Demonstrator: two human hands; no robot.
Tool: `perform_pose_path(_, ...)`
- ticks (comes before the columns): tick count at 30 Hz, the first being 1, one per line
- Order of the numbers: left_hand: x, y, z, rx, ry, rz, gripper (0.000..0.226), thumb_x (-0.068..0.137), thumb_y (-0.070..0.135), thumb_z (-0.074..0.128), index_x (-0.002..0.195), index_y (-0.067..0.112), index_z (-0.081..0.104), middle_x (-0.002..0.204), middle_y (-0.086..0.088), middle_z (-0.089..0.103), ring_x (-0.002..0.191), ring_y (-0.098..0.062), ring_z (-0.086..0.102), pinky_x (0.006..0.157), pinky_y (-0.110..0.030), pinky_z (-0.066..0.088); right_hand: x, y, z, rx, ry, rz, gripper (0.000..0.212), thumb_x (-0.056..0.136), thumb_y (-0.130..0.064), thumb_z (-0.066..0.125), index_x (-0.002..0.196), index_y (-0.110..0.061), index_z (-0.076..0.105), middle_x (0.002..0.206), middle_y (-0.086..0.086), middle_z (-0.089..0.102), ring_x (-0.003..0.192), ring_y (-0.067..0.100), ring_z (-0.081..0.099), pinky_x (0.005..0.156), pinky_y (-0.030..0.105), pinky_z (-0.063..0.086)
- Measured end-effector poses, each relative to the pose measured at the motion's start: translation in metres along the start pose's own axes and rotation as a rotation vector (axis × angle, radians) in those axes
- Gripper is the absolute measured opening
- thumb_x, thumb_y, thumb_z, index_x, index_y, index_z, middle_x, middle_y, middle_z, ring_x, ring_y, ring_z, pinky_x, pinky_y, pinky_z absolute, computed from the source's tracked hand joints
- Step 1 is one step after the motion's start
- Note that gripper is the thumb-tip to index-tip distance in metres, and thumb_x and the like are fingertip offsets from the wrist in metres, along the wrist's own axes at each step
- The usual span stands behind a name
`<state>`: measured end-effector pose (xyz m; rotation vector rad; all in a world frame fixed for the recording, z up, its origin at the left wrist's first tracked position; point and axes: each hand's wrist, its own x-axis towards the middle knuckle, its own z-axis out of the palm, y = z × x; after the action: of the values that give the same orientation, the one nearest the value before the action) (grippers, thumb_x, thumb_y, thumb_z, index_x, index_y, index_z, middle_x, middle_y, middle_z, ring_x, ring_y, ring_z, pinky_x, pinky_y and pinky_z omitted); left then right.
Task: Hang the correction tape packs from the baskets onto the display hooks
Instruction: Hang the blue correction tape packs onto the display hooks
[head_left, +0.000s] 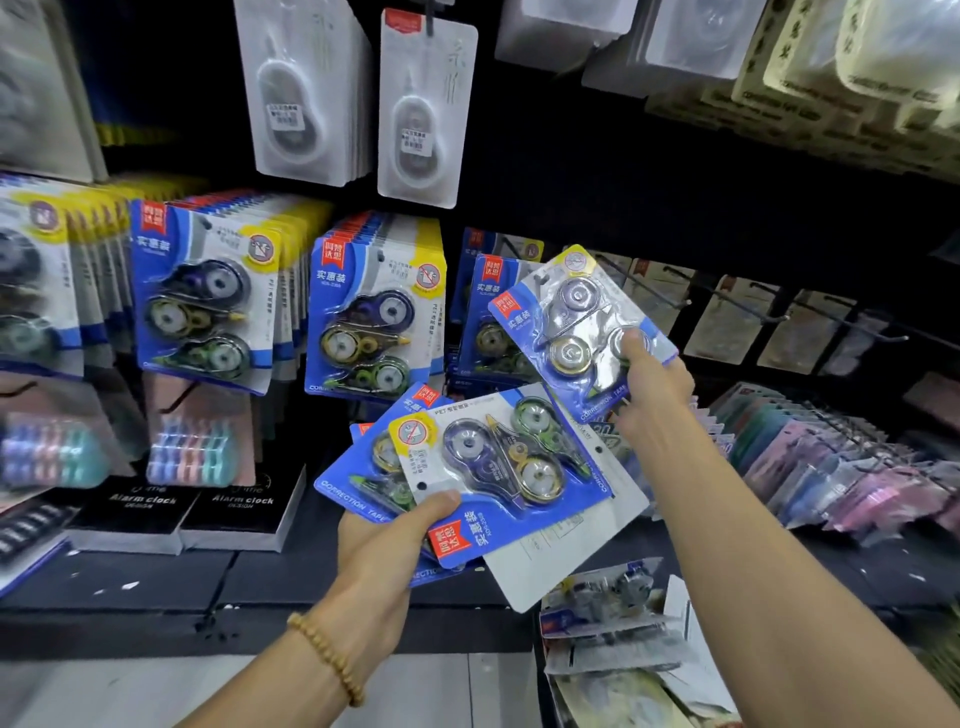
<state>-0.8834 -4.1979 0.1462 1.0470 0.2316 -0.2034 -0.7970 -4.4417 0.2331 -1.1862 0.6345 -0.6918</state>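
Restocking in progress: 1 pack being raised to a hook, a stack waiting in the other hand.

The display wall (597, 171) is already carrying full rows of correction tape packs (208, 306) at 9 and 10 o'clock, so a large share of the hanging appears done. The basket (613, 634) at 5 o'clock is holding further packs, so work appears to be remaining. The held stack (483, 478), at centre, is lying fanned out in the left hand (379, 545), whose thumb is clamping it from above. The single pack (576, 322) at 1 o'clock is being pinched at its lower edge by the right hand (649, 389), fingers closed on the card, near the partly filled hook (498, 249) just beside it at 12 o'clock. Bare hooks (769, 312) are projecting at 2 o'clock.
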Motion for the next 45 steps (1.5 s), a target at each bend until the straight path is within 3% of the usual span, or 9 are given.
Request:
perform_pose_path(7, -0.002, 0.001, -0.007, -0.019, 0.013, 0.004, 0.037, 0.076, 0.000, 0.081, 0.111, 0.010, 0.070, 0.097, -0.011, 0.079, 0.086, -0.031, 0.076, 0.085, -0.053, 0.059, -0.022, 0.002, -0.043, -0.475, -0.168, 0.070, 0.038, 0.094, -0.037, 0.069, 0.112, -0.004, 0.065, 0.084, 0.005, 0.069, 0.051, 0.010, 0.063, 0.052, 0.025, 0.048)
perform_pose_path(10, -0.006, 0.001, -0.011, -0.033, 0.012, 0.000, 0.036, 0.077, 0.000, 0.080, 0.110, 0.010, 0.070, 0.098, -0.012, 0.078, 0.083, -0.029, 0.076, 0.083, -0.053, 0.059, -0.052, 0.022, -0.075, -0.611, -0.250, 0.129, 0.035, 0.095, -0.036, 0.068, 0.103, -0.002, 0.071, 0.078, 0.005, 0.070, 0.059, 0.014, 0.063, 0.055, 0.025, 0.052)
perform_pose_path(19, -0.029, -0.011, -0.022, -0.047, 0.049, -0.052, 0.031, 0.079, 0.001, 0.080, 0.107, 0.009, 0.069, 0.102, -0.015, 0.077, 0.090, -0.034, 0.074, 0.084, -0.058, 0.058, -0.119, 0.072, -0.108, -0.159, -0.433, 0.340, 0.015, 0.098, -0.004, 0.058, 0.109, -0.008, 0.068, 0.100, 0.012, 0.077, 0.081, 0.021, 0.073, 0.073, 0.037, 0.059)
perform_pose_path(23, -0.034, -0.014, -0.031, -0.070, 0.071, -0.056, 0.036, 0.079, 0.001, 0.079, 0.113, 0.007, 0.069, 0.099, -0.010, 0.078, 0.074, -0.021, 0.074, 0.056, -0.031, 0.060, -0.123, 0.076, -0.100, -0.096, -0.225, 0.247, 0.019, 0.100, 0.000, 0.049, 0.104, -0.008, 0.066, 0.092, 0.013, 0.075, 0.079, 0.028, 0.070, 0.069, 0.040, 0.056)
perform_pose_path(28, -0.035, -0.007, -0.038, -0.080, 0.072, -0.044, 0.041, 0.078, 0.002, 0.080, 0.117, 0.007, 0.067, 0.099, -0.009, 0.078, 0.077, -0.022, 0.075, 0.066, -0.034, 0.059, -0.108, 0.054, -0.106, -0.287, 0.029, -0.242, 0.012, 0.098, -0.012, 0.054, 0.095, -0.002, 0.061, 0.083, 0.007, 0.063, 0.075, 0.025, 0.060, 0.067, 0.035, 0.045)
perform_pose_path(33, -0.037, -0.006, -0.033, -0.039, 0.015, -0.015, 0.032, 0.079, -0.001, 0.079, 0.107, 0.010, 0.069, 0.101, -0.011, 0.078, 0.086, -0.029, 0.075, 0.081, -0.043, 0.059, -0.150, 0.040, -0.078, -0.676, -0.368, -0.933, 0.014, 0.093, -0.017, 0.064, 0.080, -0.010, 0.066, 0.073, -0.009, 0.062, 0.070, 0.009, 0.054, 0.068, 0.029, 0.045)
perform_pose_path(37, -0.038, -0.002, -0.031, -0.026, -0.049, -0.005, 0.038, 0.079, -0.002, 0.077, 0.115, 0.008, 0.068, 0.103, -0.013, 0.077, 0.092, -0.033, 0.075, 0.081, -0.045, 0.059, -0.164, 0.060, -0.070, -1.070, -0.726, -0.836, 0.047, 0.080, -0.053, 0.067, 0.107, -0.015, 0.078, 0.127, 0.001, 0.069, 0.120, 0.018, 0.058, 0.100, 0.032, 0.045)
perform_pose_path(42, -0.040, 0.002, -0.029, -0.006, -0.096, -0.013, 0.031, 0.080, -0.003, 0.077, 0.106, 0.011, 0.069, 0.095, -0.010, 0.079, 0.079, -0.027, 0.076, 0.072, -0.041, 0.063, -0.146, 0.042, -0.076, -0.883, -0.662, -0.678, 0.023, 0.091, -0.004, 0.067, 0.111, -0.011, 0.075, 0.108, 0.000, 0.072, 0.103, 0.013, 0.064, 0.093, 0.033, 0.050)
perform_pose_path(45, -0.042, 0.005, -0.024, 0.010, -0.153, -0.038, 0.027, 0.081, -0.004, 0.074, 0.104, 0.009, 0.069, 0.092, -0.011, 0.079, 0.070, -0.023, 0.076, 0.065, -0.038, 0.064, -0.130, 0.025, -0.082, -0.943, -0.605, -0.684, 0.036, 0.086, -0.012, 0.078, 0.120, -0.015, 0.069, 0.119, 0.000, 0.067, 0.111, 0.014, 0.060, 0.099, 0.031, 0.044)
